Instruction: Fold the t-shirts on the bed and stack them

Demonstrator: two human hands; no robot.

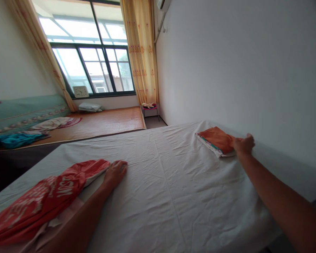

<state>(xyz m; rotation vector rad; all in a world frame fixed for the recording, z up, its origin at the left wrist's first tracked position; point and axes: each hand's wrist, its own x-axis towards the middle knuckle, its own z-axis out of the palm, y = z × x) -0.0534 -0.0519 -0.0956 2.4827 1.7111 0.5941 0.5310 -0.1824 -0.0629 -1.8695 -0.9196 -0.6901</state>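
Note:
My left hand (116, 172) lies palm down on the white sheet, its fingers loosely stretched and holding nothing. Beside it, spread out to the left, is a red shirt (65, 188) with white lettering; pale pink cloth (68, 212) shows under my forearm. At the far right of the bed, my right hand (244, 144) grips the right edge of a folded orange garment (216, 137). This garment tops a small flat stack, with green and white fabric edges showing beneath it. Some fingers of the right hand are hidden from this angle.
The white-sheeted bed (158, 182) meets a plain wall (239, 70) on the right. Beyond it stands a mat-topped bed (113, 119) with teal cloth (18, 139) and a folded pillow (90, 107). A small stool (150, 108) stands near the curtain (142, 52).

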